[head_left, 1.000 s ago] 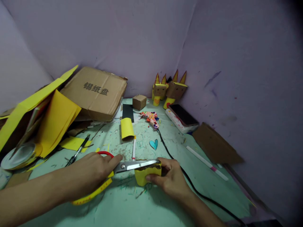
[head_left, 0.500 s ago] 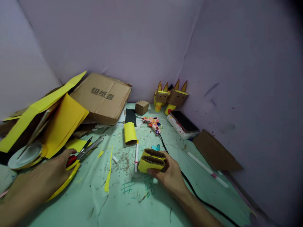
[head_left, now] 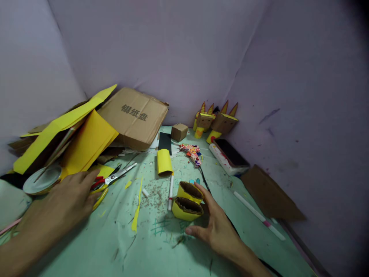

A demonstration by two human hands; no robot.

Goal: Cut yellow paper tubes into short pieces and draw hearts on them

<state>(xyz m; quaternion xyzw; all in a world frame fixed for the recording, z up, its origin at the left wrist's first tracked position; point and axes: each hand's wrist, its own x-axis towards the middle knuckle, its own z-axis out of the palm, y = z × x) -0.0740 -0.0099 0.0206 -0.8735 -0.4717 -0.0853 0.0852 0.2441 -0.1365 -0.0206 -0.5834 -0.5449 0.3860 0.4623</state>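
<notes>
Cdbd carton (head_left: 129,132) at far edge of green tabletop (head_left: 115,250), figures (head_left: 223,122) far R corner, lilac walls (head_left: 173,57) behind; marker (head_left: 170,194) adj yellow tubes (head_left: 186,214); R hand (head_left: 216,227) w/ fingers spread; L hand (head_left: 69,196) at scissors (head_left: 113,177), grip unclear

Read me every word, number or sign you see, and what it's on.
"锡纸盘": printed on the large cardboard box.
"#", or a grid like it: drawn in green on the table cover.
Too blurred to read: the green scribbles beside it and the marks on the white packet.
</notes>
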